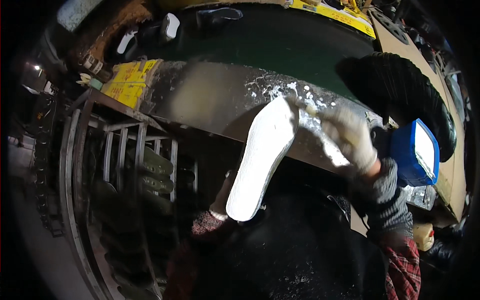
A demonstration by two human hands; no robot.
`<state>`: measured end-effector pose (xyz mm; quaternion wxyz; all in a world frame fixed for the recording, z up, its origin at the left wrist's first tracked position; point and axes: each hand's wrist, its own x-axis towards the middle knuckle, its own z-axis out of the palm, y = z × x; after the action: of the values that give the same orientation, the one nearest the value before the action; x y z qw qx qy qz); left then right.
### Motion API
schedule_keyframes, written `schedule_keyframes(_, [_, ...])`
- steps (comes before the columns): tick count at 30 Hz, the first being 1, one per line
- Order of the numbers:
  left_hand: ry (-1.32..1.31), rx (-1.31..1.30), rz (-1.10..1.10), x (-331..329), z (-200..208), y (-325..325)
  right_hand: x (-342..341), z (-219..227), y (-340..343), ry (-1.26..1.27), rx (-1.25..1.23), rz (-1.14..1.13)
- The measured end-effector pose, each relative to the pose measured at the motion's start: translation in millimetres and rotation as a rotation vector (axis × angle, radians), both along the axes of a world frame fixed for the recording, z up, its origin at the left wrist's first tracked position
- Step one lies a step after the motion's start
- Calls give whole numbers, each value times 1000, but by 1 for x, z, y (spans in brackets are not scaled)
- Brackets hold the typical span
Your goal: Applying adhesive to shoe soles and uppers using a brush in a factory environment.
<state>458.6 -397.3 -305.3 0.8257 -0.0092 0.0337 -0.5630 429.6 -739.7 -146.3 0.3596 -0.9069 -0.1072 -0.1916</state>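
A shoe point(262, 155) is held bottom up in front of me, its sole coated in wet-looking white glue. My left hand point(222, 197) grips it from the left and beneath; most of the fingers are hidden behind it. By the toe end, my right hand point(354, 140), in a pale work glove, is closed around a brush point(311, 108). Motion smears this hand and the brush, and the brush tip lies close to the sole's right edge. A blue tub point(406, 150) of white glue stands right of my right hand.
White splashes point(275, 90) mark the bench edge. At the far left lie shoes with white soles point(171, 26). Yellow sheets point(131, 82) cover bench corners. Left of me stands a metal rack point(122, 155) with dark green shoes. A black rounded object point(407, 95) sits at the right.
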Motion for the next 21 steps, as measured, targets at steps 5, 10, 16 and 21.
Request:
schedule_keyframes(5, [192,-129,-39,-3,38,-17,-73,35,15,162,122,294])
schedule_keyframes(10, [18,255,148,16,75,-23,-14,49,42,-157,-151,180])
schedule_keyframes(16, [-374,782,246,96,151,-81,-81,68,3,-245,59,179])
schedule_keyframes(21, [-24,644,588,176,138,-102,-190,46,-91,-208,430,-228])
